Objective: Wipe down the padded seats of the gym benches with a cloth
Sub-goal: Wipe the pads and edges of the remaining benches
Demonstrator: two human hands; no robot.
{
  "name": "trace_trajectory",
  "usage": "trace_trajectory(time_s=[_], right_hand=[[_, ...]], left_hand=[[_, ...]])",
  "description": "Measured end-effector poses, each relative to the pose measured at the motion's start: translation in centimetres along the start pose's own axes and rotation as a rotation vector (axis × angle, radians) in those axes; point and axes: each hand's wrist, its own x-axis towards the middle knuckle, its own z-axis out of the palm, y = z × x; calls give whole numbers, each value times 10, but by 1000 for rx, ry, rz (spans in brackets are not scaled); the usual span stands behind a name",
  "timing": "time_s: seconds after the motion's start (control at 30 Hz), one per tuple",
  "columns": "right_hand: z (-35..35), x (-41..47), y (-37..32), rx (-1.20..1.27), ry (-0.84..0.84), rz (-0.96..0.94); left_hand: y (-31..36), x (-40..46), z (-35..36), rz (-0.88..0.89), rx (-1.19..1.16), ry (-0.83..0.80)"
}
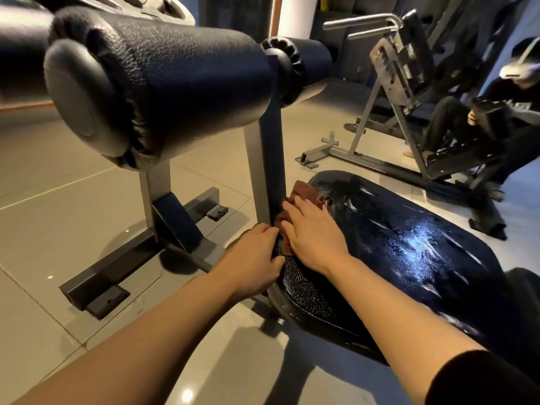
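**Seat wipe under way at the post end of the bench**

The right hand (314,241) lies flat on a brown cloth (304,197), fingers straight and together, pressing it onto the padded seat (409,247). The cloth is bunched under and just beyond the fingertips, against the grey upright post (267,171) that rises directly ahead of the hand. The left hand (254,258) sits just beside the right, its fingers curled over the near edge of the seat and gripping it, which appears to steady the pad.

To the right of the working hand the seat surface shines with wet streaks, so that part looks already covered; the textured patch beneath the wrist appears duller and is judged still to need a pass. Above the left hand a padded roller (163,83) overhangs the work.

Recommended practice for this step: keep the palm flat so pressure spreads across the cloth, work the cloth along the seam where pad meets post, then draw back toward the wrist in overlapping strokes. Refold the cloth if it stays bunched. Another person (496,118) sits at a separate machine (403,83) well beyond the hands.
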Motion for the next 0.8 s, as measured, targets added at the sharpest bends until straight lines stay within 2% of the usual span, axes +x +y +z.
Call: trace_trajectory(time_s=[0.17,0.3,0.5,0.6,0.7,0.8], right_hand=[[-4,-9,13,54,14,9],[-2,-30,43,43,10,92],[-15,-89,124,59,-38,443],[-19,-105,135,35,-30,579],[-18,-100,111,-24,-29,563],[-12,-92,66,-23,0,400]], left_hand=[[14,5,5,55,78,68],[31,8,15,126,164,43],[47,9,24,222,210,-26],[47,4,23,253,224,-62],[43,-3,21,264,221,-85],[41,-10,20,255,206,-82]])
